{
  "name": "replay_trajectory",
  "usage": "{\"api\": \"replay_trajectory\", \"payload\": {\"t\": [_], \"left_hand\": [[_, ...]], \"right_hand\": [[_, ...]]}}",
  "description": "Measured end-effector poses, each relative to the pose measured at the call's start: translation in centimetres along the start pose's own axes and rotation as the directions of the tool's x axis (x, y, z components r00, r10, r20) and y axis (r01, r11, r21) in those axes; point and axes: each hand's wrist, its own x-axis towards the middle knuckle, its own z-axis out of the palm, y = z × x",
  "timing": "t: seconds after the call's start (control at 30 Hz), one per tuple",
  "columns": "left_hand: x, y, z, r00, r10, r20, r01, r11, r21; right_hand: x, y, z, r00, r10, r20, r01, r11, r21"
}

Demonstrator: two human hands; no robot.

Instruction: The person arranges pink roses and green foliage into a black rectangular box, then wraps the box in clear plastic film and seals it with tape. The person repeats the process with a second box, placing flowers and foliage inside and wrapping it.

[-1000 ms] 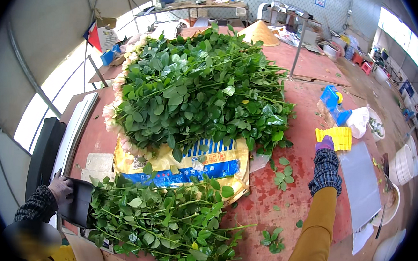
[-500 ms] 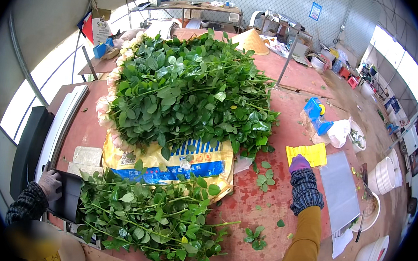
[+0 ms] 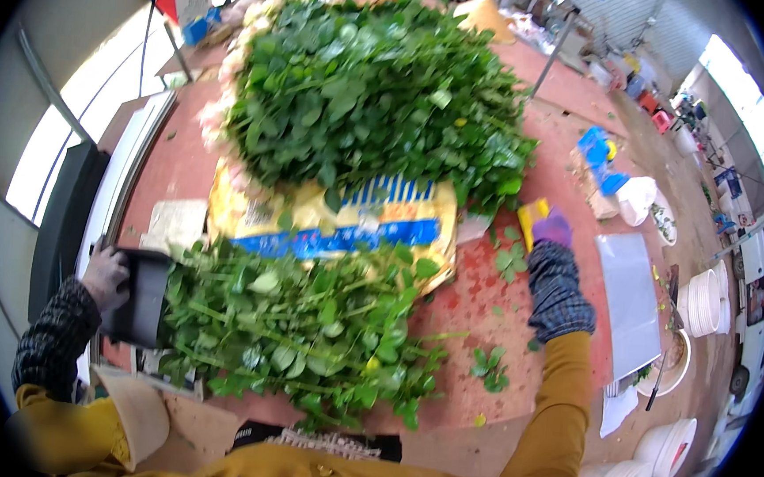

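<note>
My right hand [image 3: 553, 229], in a purple glove, grips a flat yellow piece [image 3: 532, 221], perhaps folded paper or plastic, over the right part of the red table. My left hand [image 3: 106, 279], in a pale glove, has its fingers on the side of a dark grey open box [image 3: 140, 300]. From that box a loose spread of leafy green stems [image 3: 296, 321] reaches across the near table; their far left ends are hidden. Beyond them lies a yellow and blue printed sack [image 3: 338, 227]. A big heap of leafy rose stems [image 3: 374, 96] rests behind it, pale pink blooms [image 3: 223, 108] on its left.
Right of my right hand lie a stack of clear sheets [image 3: 628, 291] and a blue tape dispenser [image 3: 600, 158]. Fallen leaves [image 3: 492, 368] dot the wet red table [image 3: 483, 308]. White buckets [image 3: 664, 449] stand on the floor at right. A long black part [image 3: 63, 216] edges the left.
My right hand has lifted the yellow piece off the table by the clear sheets and drawn it left. My left hand stays at the dark box. The view has tipped downward.
</note>
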Motion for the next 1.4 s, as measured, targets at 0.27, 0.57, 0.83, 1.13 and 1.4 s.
{"api": "replay_trajectory", "payload": {"t": [0.27, 0.57, 0.83, 1.13, 1.4], "left_hand": [[0.3, -0.3, -1.7, 0.998, 0.016, 0.059, -0.012, 0.997, -0.075], [4.2, 0.7, -9.2, 0.915, 0.239, -0.325, -0.362, 0.844, -0.396], [11.5, 14.9, -6.8, 0.664, 0.568, -0.486, -0.747, 0.513, -0.422], [10.5, 21.1, 0.1, 0.769, 0.585, -0.259, -0.630, 0.762, -0.150], [12.4, 22.3, 0.2, 0.949, 0.280, -0.146, -0.313, 0.899, -0.307]], "right_hand": [[-9.6, -22.3, -9.9, 0.895, -0.432, -0.114, 0.423, 0.737, 0.527], [-27.7, -31.6, -6.7, 0.564, -0.781, 0.269, 0.706, 0.625, 0.335], [-39.5, -33.9, -7.4, 0.511, -0.783, 0.355, 0.852, 0.516, -0.089], [-51.4, -30.8, 0.9, 0.783, -0.521, 0.339, 0.526, 0.846, 0.085], [-52.7, -30.4, 2.4, 0.833, -0.197, 0.516, 0.010, 0.939, 0.343]]}}
